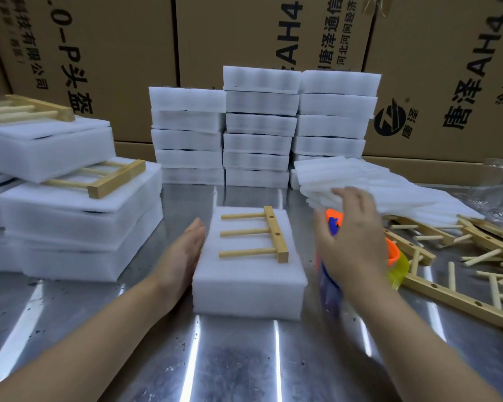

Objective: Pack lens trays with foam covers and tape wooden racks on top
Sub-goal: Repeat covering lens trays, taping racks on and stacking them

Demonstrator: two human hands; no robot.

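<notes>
Nearest me is the steel table (238, 361), with both my forearms reaching out over it. My left hand (186, 250) lies flat, fingers straight and together, pressed against the left side of the foam-covered tray (249, 285) that sits mid-table. On its top rests a wooden rack (276, 235): its bar runs near to far along the right part of the cover, and its three dowels point left, toward my left hand. My right hand (352, 245) is just right of the tray, over the orange and blue tape dispenser (333, 224). That hand is blurred, fingers spread and bent, and I cannot tell whether they have closed on the dispenser or only touch it. I see no tape on the rack, so I judge taping is the step in hand. The bar is nearer my right hand, so tape would come in from the right, across the bar's long axis, while my left steadies the tray. Finished packs (79, 221) stand at left, loose racks (459, 297) at right
</notes>
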